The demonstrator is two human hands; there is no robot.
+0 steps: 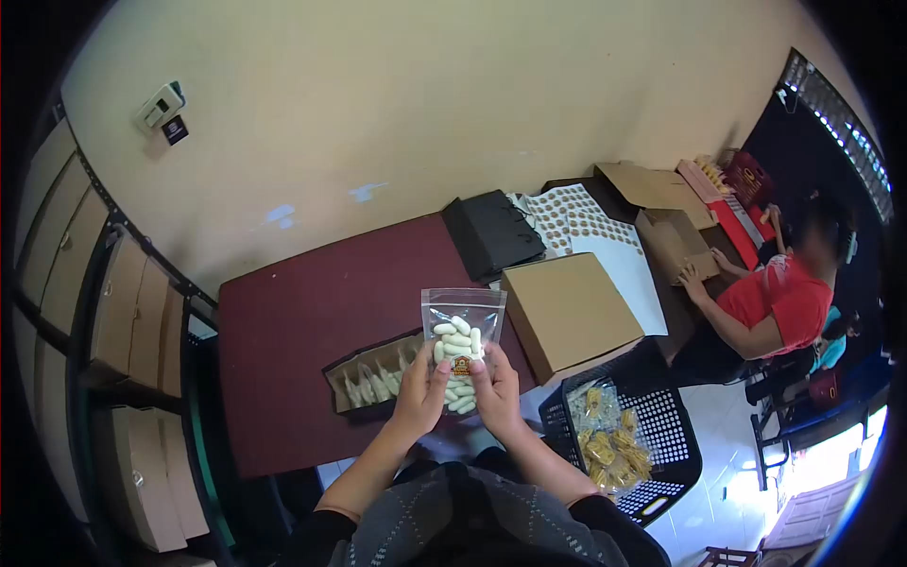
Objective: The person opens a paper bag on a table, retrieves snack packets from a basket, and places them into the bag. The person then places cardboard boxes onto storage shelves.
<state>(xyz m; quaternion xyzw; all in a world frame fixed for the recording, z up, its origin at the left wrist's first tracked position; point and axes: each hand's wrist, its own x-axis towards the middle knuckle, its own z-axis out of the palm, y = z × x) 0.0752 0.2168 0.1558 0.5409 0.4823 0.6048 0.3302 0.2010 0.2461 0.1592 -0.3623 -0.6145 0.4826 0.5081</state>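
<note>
A clear zip bag point(460, 333) filled with pale, oblong pieces is held upright in front of my body. My left hand point(420, 390) grips its left side, and my right hand point(496, 387) grips its right side. Both thumbs press beside a small brown and orange sticker point(461, 366) on the bag's front. The zip strip at the top looks closed. Just left of my left hand, an open box point(354, 413) on the dark red table holds several small bags with pale contents. My fingers behind the bag are hidden.
Beyond my right hand stands a closed cardboard box point(572, 312), with sticker sheets point(590, 222) and a black paper bag point(491, 231) behind it. A black basket point(675, 416) holds bags of yellowish pieces point(614, 454). A co-worker in red point(779, 302) handles an open carton point(675, 246). Shelves point(142, 312) line the left.
</note>
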